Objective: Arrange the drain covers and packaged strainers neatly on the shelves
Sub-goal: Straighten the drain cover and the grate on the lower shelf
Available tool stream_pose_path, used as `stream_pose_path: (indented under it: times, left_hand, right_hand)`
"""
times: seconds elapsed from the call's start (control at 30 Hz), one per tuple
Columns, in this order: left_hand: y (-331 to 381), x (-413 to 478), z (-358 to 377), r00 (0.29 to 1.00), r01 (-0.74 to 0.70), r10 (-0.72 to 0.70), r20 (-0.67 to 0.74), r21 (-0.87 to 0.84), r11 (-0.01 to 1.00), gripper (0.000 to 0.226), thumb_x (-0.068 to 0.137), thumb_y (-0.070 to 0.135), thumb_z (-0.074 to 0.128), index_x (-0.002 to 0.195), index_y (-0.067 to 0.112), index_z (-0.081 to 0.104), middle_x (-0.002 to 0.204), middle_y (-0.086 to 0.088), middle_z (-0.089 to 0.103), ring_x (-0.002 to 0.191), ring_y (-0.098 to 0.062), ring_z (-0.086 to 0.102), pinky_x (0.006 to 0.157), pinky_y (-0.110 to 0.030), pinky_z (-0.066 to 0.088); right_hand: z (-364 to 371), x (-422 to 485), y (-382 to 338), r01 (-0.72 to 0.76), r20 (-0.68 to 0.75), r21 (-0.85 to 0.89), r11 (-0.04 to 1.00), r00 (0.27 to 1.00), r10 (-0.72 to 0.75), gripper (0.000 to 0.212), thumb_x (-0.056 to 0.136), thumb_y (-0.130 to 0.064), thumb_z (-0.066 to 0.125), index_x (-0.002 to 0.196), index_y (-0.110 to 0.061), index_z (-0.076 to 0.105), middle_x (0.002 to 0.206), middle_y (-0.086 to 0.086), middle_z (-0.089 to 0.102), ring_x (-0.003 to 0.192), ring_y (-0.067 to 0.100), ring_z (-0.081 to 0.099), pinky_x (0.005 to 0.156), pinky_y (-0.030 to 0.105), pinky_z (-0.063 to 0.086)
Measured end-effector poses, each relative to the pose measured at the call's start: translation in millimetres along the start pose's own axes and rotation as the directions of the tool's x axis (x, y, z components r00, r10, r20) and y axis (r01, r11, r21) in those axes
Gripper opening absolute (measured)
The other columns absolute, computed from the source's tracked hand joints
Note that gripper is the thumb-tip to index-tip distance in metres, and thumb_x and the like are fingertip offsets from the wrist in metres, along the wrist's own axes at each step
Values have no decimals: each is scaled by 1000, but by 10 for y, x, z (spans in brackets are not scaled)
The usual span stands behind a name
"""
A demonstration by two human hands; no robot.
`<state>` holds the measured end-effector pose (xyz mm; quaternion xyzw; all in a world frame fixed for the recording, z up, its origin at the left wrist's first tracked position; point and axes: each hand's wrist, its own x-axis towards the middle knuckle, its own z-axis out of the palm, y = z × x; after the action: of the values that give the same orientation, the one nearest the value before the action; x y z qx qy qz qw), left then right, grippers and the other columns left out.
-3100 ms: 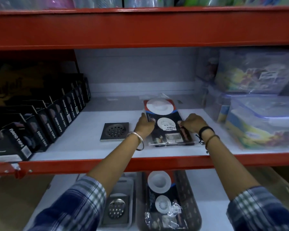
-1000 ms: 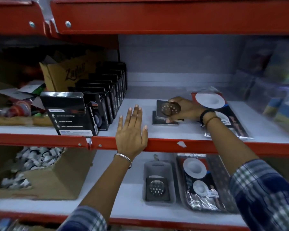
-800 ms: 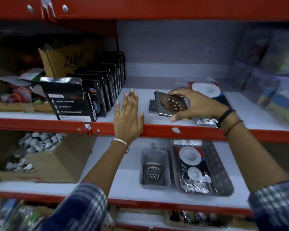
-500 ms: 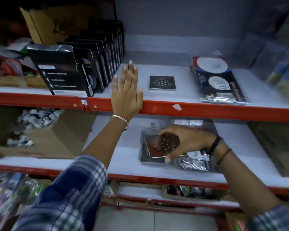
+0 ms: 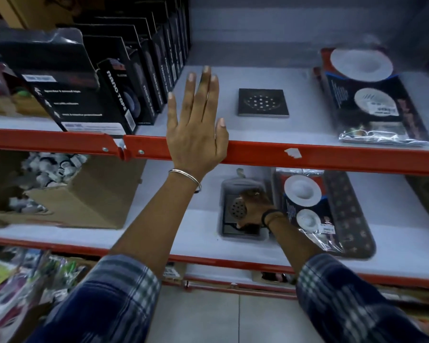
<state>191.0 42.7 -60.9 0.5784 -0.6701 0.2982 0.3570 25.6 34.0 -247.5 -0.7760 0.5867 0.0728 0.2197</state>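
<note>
My right hand [image 5: 254, 206] is down in the grey tray [image 5: 243, 188] on the lower shelf, fingers closed on a square metal drain cover [image 5: 237, 209] that lies over other covers there. My left hand [image 5: 196, 125] rests flat and open on the red front rail of the upper shelf [image 5: 332, 157]. A second square drain cover [image 5: 263, 103] lies alone on the upper shelf, to the right of that hand. A packaged strainer set [image 5: 372, 95] lies at the upper shelf's right. More packaged strainers [image 5: 305, 209] sit in a dark patterned tray [image 5: 349, 219] beside the grey one.
A row of black boxed tape packs [image 5: 114, 78] fills the upper shelf's left side. A cardboard box [image 5: 84, 194] of small white parts stands at the lower shelf's left. Bagged goods hang at bottom left, and tiled floor shows below.
My right hand picked a drain cover off the upper shelf and carried it down into the grey tray on the lower shelf. My left hand stayed on the rail. The view tilted downward.
</note>
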Motion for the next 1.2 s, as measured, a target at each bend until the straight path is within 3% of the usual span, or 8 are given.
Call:
stream_pose_path:
  times: [0.1, 0.23, 0.43, 0.53, 0.7, 0.83, 0.93, 1.2]
  left_hand:
    - [-3, 3, 1, 1000, 0, 0, 11, 14, 1000, 61, 87, 30, 33, 143, 7, 34, 150, -9, 40, 140, -26, 34, 116, -48, 18]
    - [1, -4, -30, 999, 10, -10, 44, 10, 1000, 61, 87, 29, 33, 144, 7, 33, 151, -8, 38, 141, -25, 33, 116, -47, 16]
    - [24, 8, -87, 996, 13, -15, 84, 23, 1000, 64, 85, 27, 37, 146, 9, 29, 153, -6, 34, 143, -22, 27, 117, -46, 10]
    - [16, -4, -94, 995, 5, -6, 104, 18, 1000, 63, 86, 27, 35, 146, 10, 28, 153, -5, 34, 143, -22, 25, 116, -46, 9]
    - [16, 17, -109, 993, 6, -7, 119, 3, 1000, 64, 85, 28, 34, 146, 10, 27, 153, -6, 34, 143, -19, 20, 115, -46, 11]
    - [-1, 21, -92, 995, 10, -9, 102, -9, 1000, 65, 84, 29, 34, 145, 10, 27, 153, -6, 35, 142, -19, 19, 115, -46, 12]
    - [-10, 15, -59, 997, 7, -6, 79, -12, 1000, 65, 83, 30, 33, 145, 11, 26, 152, -6, 35, 142, -20, 19, 115, -46, 13]
    - [-14, 14, -31, 999, 8, -7, 47, -17, 1000, 65, 82, 29, 35, 144, 10, 28, 151, -7, 37, 142, -20, 21, 115, -46, 14]
  right_hand:
    - [12, -62, 3, -2, -48, 32, 999, 999, 4, 105, 60, -53, 77, 143, -16, 26, 151, 9, 33, 138, 30, 31, 115, 39, 25]
    - [-317, -460, -98, 60, -100, 179, 982, 994, -42, 76, 69, -47, 73, 133, -19, 45, 138, 4, 52, 120, 26, 53, 99, 37, 46]
    - [-1400, -1701, -255, 188, -82, 489, 852, 982, -169, 51, 72, -30, 79, 117, -18, 58, 113, -2, 66, 104, 13, 63, 86, 19, 49]
    - [-1984, -2100, -332, 306, -152, 577, 757, 951, -269, 52, 65, -29, 78, 113, -16, 62, 104, 1, 72, 94, 13, 69, 86, 22, 54]
    - [-2629, -1546, -285, 330, -399, 361, 872, 900, -175, 57, 68, -29, 80, 119, -18, 56, 114, 3, 66, 103, 16, 64, 96, 30, 51]
    - [-2747, -782, -217, 98, -244, 137, 986, 968, -62, 89, 72, -41, 76, 145, -19, 29, 153, 0, 32, 139, 20, 34, 115, 33, 25]
    - [-2746, -449, -166, 26, -148, 132, 991, 989, -6, 104, 69, -49, 76, 149, -19, 16, 159, -1, 17, 143, 20, 23, 119, 36, 18]
    - [-2764, -516, -230, 107, -298, 79, 991, 951, -79, 65, 63, -55, 77, 111, -16, 55, 120, 3, 51, 111, 25, 54, 93, 34, 44]
